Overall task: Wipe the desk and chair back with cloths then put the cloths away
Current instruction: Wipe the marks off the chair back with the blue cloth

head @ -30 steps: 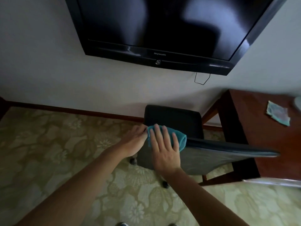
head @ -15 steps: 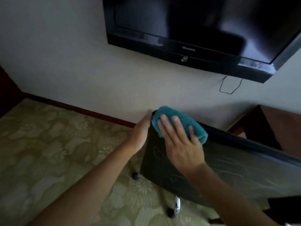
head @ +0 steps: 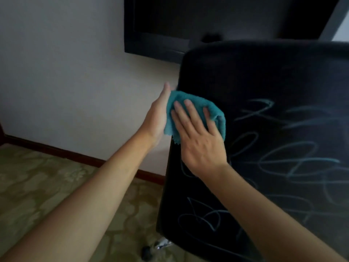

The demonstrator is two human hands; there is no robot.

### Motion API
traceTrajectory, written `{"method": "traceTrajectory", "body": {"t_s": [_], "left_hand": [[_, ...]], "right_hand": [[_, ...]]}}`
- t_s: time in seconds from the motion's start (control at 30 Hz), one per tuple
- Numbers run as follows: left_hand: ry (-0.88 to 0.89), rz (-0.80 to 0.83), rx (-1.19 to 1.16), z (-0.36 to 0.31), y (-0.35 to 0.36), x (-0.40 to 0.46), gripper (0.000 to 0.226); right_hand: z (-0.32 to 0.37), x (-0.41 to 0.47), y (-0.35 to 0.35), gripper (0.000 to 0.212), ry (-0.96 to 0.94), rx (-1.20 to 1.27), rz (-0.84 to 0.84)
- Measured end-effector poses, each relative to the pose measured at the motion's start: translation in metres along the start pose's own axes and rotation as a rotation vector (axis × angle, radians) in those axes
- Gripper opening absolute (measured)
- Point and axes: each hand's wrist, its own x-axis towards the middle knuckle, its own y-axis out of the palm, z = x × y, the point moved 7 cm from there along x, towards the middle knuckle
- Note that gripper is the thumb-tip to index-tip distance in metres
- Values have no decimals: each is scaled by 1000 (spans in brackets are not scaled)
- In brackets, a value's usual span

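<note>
Counts on my feed: 1 teal cloth (head: pixel 196 110). 1 black chair back (head: pixel 264 129), scribbled all over with chalky lines, too many and too tangled to count. 2 hands: left hand (head: pixel 157 118), right hand (head: pixel 200 140). 1 wall-mounted TV (head: pixel 207 21). 1 chair caster (head: pixel 146 252) visible at the bottom.

Teal terry cloth (head: pixel 196 103); black chair back (head: pixel 264 91), pale blue scribbles; olive floral carpet (head: pixel 37 182); black television (head: pixel 207 19).

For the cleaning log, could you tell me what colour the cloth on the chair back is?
Teal cloth, seen in the head view.
</note>
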Motion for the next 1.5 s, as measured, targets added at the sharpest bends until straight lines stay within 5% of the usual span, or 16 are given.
{"method": "traceTrajectory", "body": {"t_s": [0.2, 0.47, 0.67, 0.8, 0.9, 1.07, 1.33, 1.5], "left_hand": [[-126, -35, 155, 63, -14, -31, 35], [-142, -45, 309, 79, -18, -29, 35], [-152, -195, 243, 87, -35, -34, 21], [-195, -205, 179, 89, -40, -33, 55], [-201, -236, 144, 97, -42, -29, 28], [-160, -208, 222, 98, -35, -32, 40], [-105, -235, 238, 89, -29, -44, 26], [-10, -357, 285, 68, -21, -42, 24]], "right_hand": [[4, -20, 0, 66, -54, 29, 35], [-70, 28, -33, 59, 61, 2, -176], [27, -70, 37, 72, -85, 133, 145], [35, -69, 41, 71, -105, 106, 184], [9, -41, 19, 74, -15, 78, 78], [-52, 11, -20, 61, 179, 101, -225], [35, -106, 45, 68, -119, 37, 164], [-43, -46, -11, 70, 93, 27, -109]]}}
